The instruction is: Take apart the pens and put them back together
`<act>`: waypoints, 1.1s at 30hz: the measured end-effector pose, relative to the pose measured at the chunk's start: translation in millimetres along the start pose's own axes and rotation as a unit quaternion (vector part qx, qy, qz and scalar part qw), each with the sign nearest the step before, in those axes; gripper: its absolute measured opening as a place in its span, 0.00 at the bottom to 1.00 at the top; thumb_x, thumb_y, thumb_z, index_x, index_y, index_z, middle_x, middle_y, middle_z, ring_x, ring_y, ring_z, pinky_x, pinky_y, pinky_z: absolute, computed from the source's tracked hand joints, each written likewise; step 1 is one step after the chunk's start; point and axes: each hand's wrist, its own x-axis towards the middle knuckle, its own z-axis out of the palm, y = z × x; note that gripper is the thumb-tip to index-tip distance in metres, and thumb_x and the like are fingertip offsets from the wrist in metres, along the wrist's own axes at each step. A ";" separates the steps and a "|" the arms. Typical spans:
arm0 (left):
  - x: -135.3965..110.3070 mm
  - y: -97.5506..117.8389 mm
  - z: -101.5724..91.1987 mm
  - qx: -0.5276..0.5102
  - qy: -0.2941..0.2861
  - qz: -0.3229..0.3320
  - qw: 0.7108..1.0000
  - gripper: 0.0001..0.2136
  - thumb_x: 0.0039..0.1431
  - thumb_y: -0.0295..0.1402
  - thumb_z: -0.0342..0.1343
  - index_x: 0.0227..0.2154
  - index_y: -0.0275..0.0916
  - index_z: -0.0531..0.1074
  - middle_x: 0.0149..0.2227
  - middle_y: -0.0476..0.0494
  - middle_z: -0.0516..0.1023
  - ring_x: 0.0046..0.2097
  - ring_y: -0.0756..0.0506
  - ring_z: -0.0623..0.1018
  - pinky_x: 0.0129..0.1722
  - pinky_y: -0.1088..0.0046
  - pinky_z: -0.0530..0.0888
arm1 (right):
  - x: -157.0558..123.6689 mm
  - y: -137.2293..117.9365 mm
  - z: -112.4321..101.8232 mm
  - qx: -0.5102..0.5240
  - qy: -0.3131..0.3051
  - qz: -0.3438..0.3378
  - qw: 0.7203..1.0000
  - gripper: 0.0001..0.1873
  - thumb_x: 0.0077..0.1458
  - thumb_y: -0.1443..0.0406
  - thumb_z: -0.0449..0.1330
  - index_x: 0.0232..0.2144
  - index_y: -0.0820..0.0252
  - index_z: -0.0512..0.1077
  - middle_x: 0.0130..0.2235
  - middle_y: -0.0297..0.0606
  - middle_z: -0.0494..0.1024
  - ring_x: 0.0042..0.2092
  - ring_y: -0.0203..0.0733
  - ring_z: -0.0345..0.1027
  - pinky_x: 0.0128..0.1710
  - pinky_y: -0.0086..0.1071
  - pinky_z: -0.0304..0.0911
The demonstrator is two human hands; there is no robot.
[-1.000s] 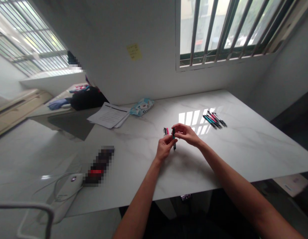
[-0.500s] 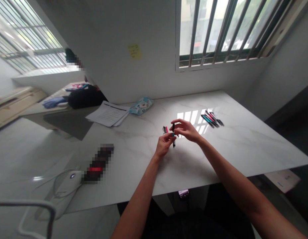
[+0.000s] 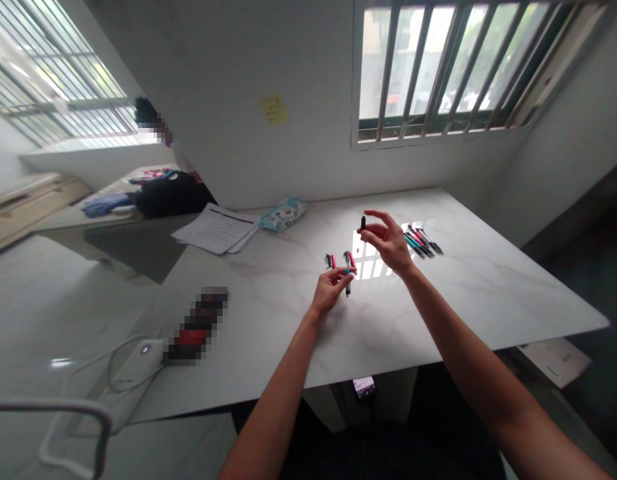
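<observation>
My left hand is closed on an upright pen, pinching it near its teal top. The pen's dark lower end shows below the fingers. Up and to the right, my right hand holds a short black pen cap between thumb and fingertips, apart from the pen. Just beyond my left hand lie a few black and red pens, with another red and black pair beside them, partly hidden by the fingers. To the right of my right hand is a bunch of teal, red and black pens.
Printed papers and a blue-white wipes packet lie at the back of the marbled table. At the left are a blurred-out dark object and a white device with cables. A phone sits below the front edge.
My right hand has lifted the black cap off the pen and moved up and to the right. My left hand stays in place with the pen.
</observation>
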 end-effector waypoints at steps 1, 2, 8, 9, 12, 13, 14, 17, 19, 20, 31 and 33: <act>0.0 -0.8 -0.2 -0.001 0.004 -0.002 1.000 0.21 0.52 0.47 0.70 0.42 0.36 0.85 0.29 0.45 0.77 0.29 0.52 0.66 0.29 0.76 0.61 | 1.8 5.3 -5.1 -0.025 0.009 -0.001 1.000 0.30 0.59 0.54 0.67 0.60 0.54 0.69 0.42 0.41 0.83 0.44 0.45 0.78 0.47 0.41 0.73; 0.1 -1.4 -0.5 -0.002 0.008 -0.004 1.000 0.21 0.52 0.47 0.70 0.42 0.36 0.84 0.29 0.46 0.76 0.29 0.52 0.66 0.29 0.76 0.61 | 2.6 13.2 -10.7 -0.059 0.014 0.003 0.998 0.27 0.59 0.54 0.66 0.58 0.55 0.71 0.40 0.40 0.83 0.42 0.44 0.78 0.45 0.40 0.73; 2.5 -0.3 -2.0 -0.015 0.020 -0.002 1.000 0.21 0.51 0.48 0.71 0.41 0.36 0.84 0.27 0.47 0.75 0.29 0.52 0.66 0.31 0.75 0.64 | -14.1 81.8 -38.4 -0.382 -0.011 0.088 0.920 0.18 0.56 0.64 0.67 0.49 0.60 0.77 0.33 0.39 0.83 0.32 0.42 0.75 0.37 0.34 0.67; 2.8 -0.1 -2.2 -0.016 0.023 -0.003 1.000 0.21 0.51 0.47 0.71 0.41 0.36 0.84 0.27 0.48 0.74 0.29 0.52 0.66 0.31 0.75 0.63 | -17.8 90.0 -40.8 -0.415 -0.032 0.105 0.903 0.17 0.56 0.65 0.67 0.48 0.60 0.77 0.33 0.39 0.83 0.32 0.42 0.75 0.37 0.33 0.66; 2.9 -0.9 -3.0 -0.017 0.033 -0.008 0.999 0.21 0.51 0.47 0.71 0.40 0.36 0.84 0.26 0.49 0.73 0.29 0.52 0.66 0.30 0.76 0.62 | -23.8 102.3 -46.0 -0.459 -0.077 0.142 0.874 0.16 0.57 0.63 0.68 0.48 0.60 0.78 0.34 0.39 0.83 0.34 0.41 0.75 0.36 0.30 0.65; 2.7 -1.4 -3.2 -0.018 0.035 -0.010 0.999 0.21 0.50 0.48 0.72 0.40 0.36 0.84 0.26 0.49 0.73 0.29 0.52 0.66 0.30 0.76 0.62 | -23.9 103.1 -47.9 -0.460 -0.085 0.149 0.871 0.17 0.57 0.62 0.68 0.49 0.59 0.78 0.35 0.39 0.83 0.34 0.41 0.75 0.36 0.30 0.64; 2.6 -1.9 -3.5 -0.019 0.037 -0.012 0.999 0.21 0.50 0.48 0.72 0.40 0.36 0.84 0.26 0.49 0.73 0.29 0.52 0.66 0.30 0.76 0.62 | -23.3 102.6 -50.1 -0.456 -0.094 0.155 0.871 0.19 0.57 0.60 0.69 0.49 0.59 0.78 0.35 0.38 0.83 0.35 0.41 0.76 0.37 0.30 0.65; 2.6 -2.3 -3.9 -0.020 0.037 -0.016 0.999 0.21 0.50 0.48 0.72 0.40 0.36 0.84 0.27 0.48 0.73 0.29 0.52 0.66 0.30 0.75 0.62 | -19.7 98.6 -58.9 -0.434 -0.126 0.155 0.878 0.28 0.53 0.57 0.72 0.55 0.60 0.76 0.39 0.41 0.83 0.36 0.43 0.76 0.39 0.31 0.68; 2.9 -1.6 -3.9 -0.020 0.036 -0.014 0.999 0.20 0.51 0.47 0.72 0.40 0.36 0.84 0.27 0.48 0.73 0.30 0.52 0.66 0.31 0.75 0.63 | -17.3 96.7 -65.4 -0.418 -0.143 0.136 0.887 0.36 0.50 0.58 0.74 0.59 0.60 0.73 0.47 0.46 0.82 0.38 0.43 0.76 0.41 0.33 0.70; 3.1 -1.3 -3.7 -0.020 0.035 -0.013 0.999 0.20 0.51 0.47 0.72 0.40 0.36 0.84 0.27 0.48 0.73 0.30 0.52 0.66 0.31 0.75 0.63 | -16.3 96.5 -68.4 -0.410 -0.150 0.124 0.891 0.38 0.49 0.59 0.75 0.61 0.59 0.72 0.52 0.49 0.80 0.38 0.43 0.77 0.42 0.33 0.71; 4.0 -4.3 -3.9 -0.024 0.034 -0.014 0.999 0.19 0.52 0.46 0.71 0.40 0.36 0.84 0.27 0.48 0.73 0.29 0.52 0.66 0.29 0.76 0.61 | -13.0 113.9 -76.0 -0.305 -0.149 0.095 0.936 0.33 0.52 0.65 0.70 0.61 0.53 0.71 0.51 0.42 0.82 0.44 0.45 0.77 0.44 0.36 0.73; 4.3 -4.7 -3.8 -0.026 0.036 -0.016 0.999 0.20 0.51 0.46 0.71 0.40 0.36 0.84 0.27 0.48 0.74 0.29 0.52 0.66 0.30 0.75 0.62 | -9.5 116.6 -72.4 -0.288 -0.134 0.085 0.944 0.40 0.51 0.65 0.69 0.66 0.51 0.64 0.53 0.42 0.82 0.47 0.47 0.76 0.46 0.38 0.73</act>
